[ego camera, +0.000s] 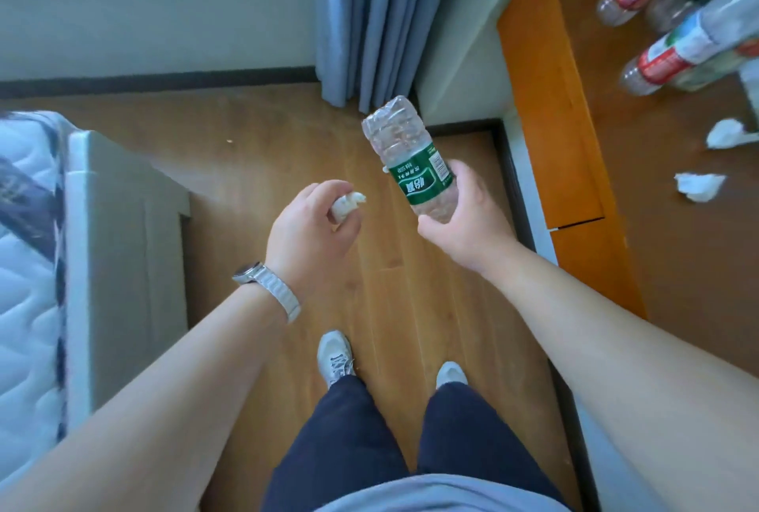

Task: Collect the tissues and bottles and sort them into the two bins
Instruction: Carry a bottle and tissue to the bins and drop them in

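My right hand (464, 224) grips a clear plastic bottle (404, 150) with a green label, its base pointing up and away from me. My left hand (310, 230) is closed around a crumpled white tissue (347, 203), which pokes out past the fingers. Both hands hover over the wooden floor in front of my legs. On the brown desk (665, 232) at the right lie two crumpled tissues (698, 185) (729, 133) and several more bottles (673, 55) with red and white labels. No bin is in view.
A bed with a white mattress (24, 265) and a grey frame (115, 248) fills the left side. Blue curtains (369, 18) hang at the back by the wall. An orange desk panel (550, 121) runs along the right. My feet in white shoes (334, 357) stand on the floor.
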Demonstrator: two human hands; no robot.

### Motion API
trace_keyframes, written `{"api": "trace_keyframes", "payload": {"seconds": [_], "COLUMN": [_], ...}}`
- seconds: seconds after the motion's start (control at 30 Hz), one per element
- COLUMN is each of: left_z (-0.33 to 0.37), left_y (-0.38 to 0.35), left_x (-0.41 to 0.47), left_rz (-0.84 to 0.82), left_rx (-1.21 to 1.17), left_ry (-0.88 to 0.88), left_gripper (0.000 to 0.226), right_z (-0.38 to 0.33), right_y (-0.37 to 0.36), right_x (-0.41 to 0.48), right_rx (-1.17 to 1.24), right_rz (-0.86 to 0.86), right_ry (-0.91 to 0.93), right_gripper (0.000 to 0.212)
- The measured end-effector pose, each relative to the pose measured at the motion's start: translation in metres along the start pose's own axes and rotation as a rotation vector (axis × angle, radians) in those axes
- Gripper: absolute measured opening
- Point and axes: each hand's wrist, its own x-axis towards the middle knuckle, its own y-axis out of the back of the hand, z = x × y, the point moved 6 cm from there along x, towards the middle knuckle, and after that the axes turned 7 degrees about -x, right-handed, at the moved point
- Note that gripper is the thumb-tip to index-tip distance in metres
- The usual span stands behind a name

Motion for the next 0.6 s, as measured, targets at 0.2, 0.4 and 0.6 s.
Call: {"api": "trace_keyframes", "payload": {"seconds": [0.2, 0.4, 0.6], "left_z": [0.016, 0.014, 0.024], "left_y": [0.073, 0.119, 0.155], "left_x": [-0.009, -0.025, -0.053], "left_rz": [0.171, 0.360, 0.617], "left_rx": [0.007, -0.003, 0.030], "left_ry": [0.038, 0.185, 0.349], "left_gripper": [0.024, 0.022, 0.025], "right_z": [-0.077, -0.128, -0.185], "right_y": [0.017, 0.009, -0.017], "right_x": [0.007, 0.028, 0.052], "right_rx": [-0.025, -0.020, -0.056], "right_rz": [-0.060, -0.162, -0.377], "right_ry": [0.182, 0.363, 0.638], "right_gripper": [0.076, 0.072, 0.072]}}
